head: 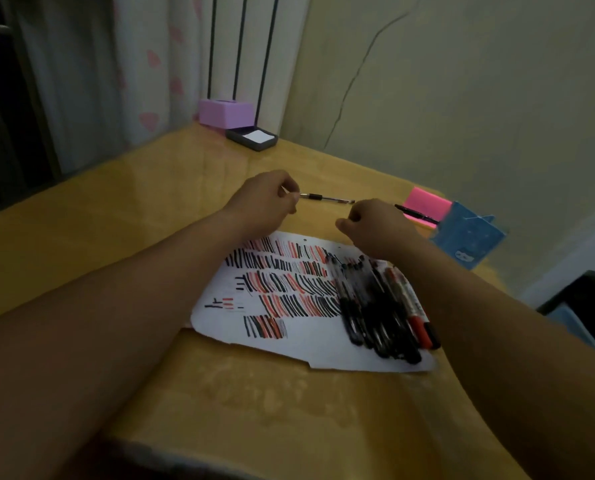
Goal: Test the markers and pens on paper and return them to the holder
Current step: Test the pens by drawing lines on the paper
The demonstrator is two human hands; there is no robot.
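Yellow-topped table (81, 244) fills the near view, glossy, w/ both bare forearms reaching across it from the bottom edge. Just below the wrists lies a white paper (310, 344), covered in rows of short blk & red strokes. On the part of the sheet under the right forearm sits a pile of pens (375, 306): mostly blk barrels, a couple red-capped, lying side by side and touching.

Past the paper's far edge, the left hand (265, 202) is curled, thumb and fingertips pinching one end of a slim blk pen (324, 197). The pen runs approx level btwn the two hands, and its other end reaches the knuckles of the right hand (379, 226). That hand's fingers are curled into a loose fist. Can't tell if it grips the pen's end or anything else, as the palm side is hidden.

Just outboard of the right hand stands the blue holder (466, 237), w/ a second blk pen (417, 214) slanting btwn hand and holder and a pink block (427, 202) behind it.

Well beyond the left hand, at the table's far corner: a purple box (225, 112) touching a dark tray (251, 137) w/ white inside. Behind those, a pale curtain (143, 64) w/ pink hearts, and a cracked wall (462, 81) beyond the right hand.
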